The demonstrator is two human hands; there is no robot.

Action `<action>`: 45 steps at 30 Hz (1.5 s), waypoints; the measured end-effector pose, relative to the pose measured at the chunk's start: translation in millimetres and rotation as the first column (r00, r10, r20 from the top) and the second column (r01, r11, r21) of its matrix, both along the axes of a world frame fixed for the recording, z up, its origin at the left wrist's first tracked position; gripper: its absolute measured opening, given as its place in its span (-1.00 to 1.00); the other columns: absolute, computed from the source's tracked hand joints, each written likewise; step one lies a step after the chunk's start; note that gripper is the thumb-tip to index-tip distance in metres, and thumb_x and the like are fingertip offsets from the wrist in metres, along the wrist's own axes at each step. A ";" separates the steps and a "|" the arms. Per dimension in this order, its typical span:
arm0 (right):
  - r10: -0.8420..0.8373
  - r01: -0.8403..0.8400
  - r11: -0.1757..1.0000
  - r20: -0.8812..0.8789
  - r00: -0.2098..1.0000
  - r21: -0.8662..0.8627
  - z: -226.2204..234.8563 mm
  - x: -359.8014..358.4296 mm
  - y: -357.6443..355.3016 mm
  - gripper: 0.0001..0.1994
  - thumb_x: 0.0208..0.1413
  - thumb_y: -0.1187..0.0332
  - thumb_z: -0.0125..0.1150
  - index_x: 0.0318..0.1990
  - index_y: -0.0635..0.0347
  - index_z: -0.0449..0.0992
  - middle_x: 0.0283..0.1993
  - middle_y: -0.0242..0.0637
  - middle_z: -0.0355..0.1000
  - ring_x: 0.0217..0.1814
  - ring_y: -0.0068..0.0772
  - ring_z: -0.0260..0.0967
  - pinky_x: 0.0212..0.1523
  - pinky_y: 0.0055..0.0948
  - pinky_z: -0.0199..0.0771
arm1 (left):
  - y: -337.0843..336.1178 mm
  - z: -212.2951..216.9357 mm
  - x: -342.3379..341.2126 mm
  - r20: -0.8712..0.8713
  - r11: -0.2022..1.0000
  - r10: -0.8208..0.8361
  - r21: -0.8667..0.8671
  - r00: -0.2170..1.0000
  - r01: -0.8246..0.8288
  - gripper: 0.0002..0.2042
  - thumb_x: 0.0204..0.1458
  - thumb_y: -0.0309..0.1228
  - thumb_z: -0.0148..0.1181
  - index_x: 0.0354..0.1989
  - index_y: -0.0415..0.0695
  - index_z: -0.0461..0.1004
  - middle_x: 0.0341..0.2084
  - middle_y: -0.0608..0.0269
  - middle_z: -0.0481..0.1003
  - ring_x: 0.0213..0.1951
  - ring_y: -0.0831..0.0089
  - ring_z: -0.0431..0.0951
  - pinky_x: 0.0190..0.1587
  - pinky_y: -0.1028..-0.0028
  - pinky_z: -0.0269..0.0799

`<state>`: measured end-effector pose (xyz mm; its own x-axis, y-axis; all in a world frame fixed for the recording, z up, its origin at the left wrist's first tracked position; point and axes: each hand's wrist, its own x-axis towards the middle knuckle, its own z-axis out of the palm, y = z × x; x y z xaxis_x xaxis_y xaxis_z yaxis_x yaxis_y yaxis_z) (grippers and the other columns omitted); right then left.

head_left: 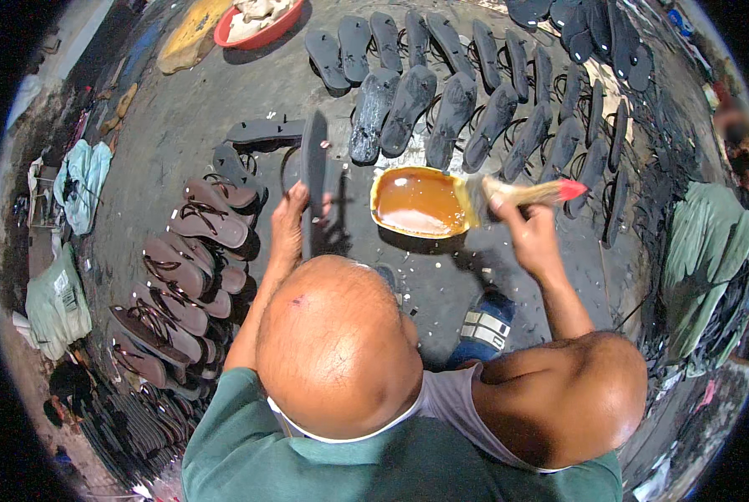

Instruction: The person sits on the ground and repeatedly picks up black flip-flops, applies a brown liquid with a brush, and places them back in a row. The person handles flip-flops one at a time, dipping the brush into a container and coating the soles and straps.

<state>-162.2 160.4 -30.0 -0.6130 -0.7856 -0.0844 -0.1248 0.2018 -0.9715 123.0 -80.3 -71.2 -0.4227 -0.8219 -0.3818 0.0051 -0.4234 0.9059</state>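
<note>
My left hand (287,224) grips a dark sandal sole (314,171), held up on edge with the thumb on its near side. My right hand (528,230) is closed around a paintbrush (535,194) with a pale wooden handle and a red end. Its bristles are at the right rim of a tray (380,224) of glossy amber liquid that looks like glue. Left of the held sole, another dark sandal piece (266,132) lies on the floor. Beyond the tray, flat black soles with thin straps (408,109) lie in two rows.
Brown strapped sandals (211,219) lie in overlapping rows at the left. A red basin (261,27) with pale pieces stands at the far left, beside a yellow slab (192,35). Green cloth (701,251) hangs or lies at the right. My blue slipper (485,326) is near the tray.
</note>
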 end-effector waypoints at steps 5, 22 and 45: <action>-0.058 0.095 0.949 0.130 0.990 -0.300 65.7 2.0 -42.8 -0.64 0.22 0.21 0.26 0.00 0.37 0.58 -0.06 -0.26 0.57 -0.05 -0.52 0.46 0.03 -0.41 0.43 | 17.1 81.4 -115.7 -0.515 0.989 -0.053 0.091 0.855 0.116 -0.46 0.25 0.04 0.04 0.12 -0.22 0.40 -0.17 0.13 0.57 -0.13 0.40 0.57 -0.02 0.44 0.49; -0.362 0.295 0.820 -0.045 0.931 -0.490 55.2 -2.1 -35.7 -0.83 0.17 0.43 0.30 -0.14 0.32 0.60 -0.22 -0.27 0.54 -0.20 -0.51 0.44 -0.14 -0.47 0.42 | 69.0 98.7 -196.3 -0.635 0.959 -0.282 -0.176 0.719 0.221 -0.42 0.26 0.11 -0.04 0.17 -0.18 0.35 -0.07 0.15 0.55 -0.01 0.32 0.56 0.11 0.27 0.45; -0.565 0.219 0.747 -0.426 0.706 -0.628 99.0 -43.3 -62.0 -0.83 0.20 0.42 0.27 -0.14 0.36 0.56 -0.22 -0.25 0.51 -0.19 -0.47 0.46 -0.19 -0.42 0.44 | 94.0 105.6 -191.1 -0.451 0.889 -0.452 -0.301 0.769 0.346 -0.50 0.26 -0.05 -0.01 0.15 -0.23 0.32 -0.12 0.14 0.52 -0.16 0.40 0.57 -0.09 0.38 0.51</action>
<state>-205.5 98.4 69.0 -0.6617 -0.2698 0.6995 -0.6979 -0.1192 -0.7062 -68.1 13.8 34.4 -0.8148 -0.5678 0.1170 0.3436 -0.3105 0.8863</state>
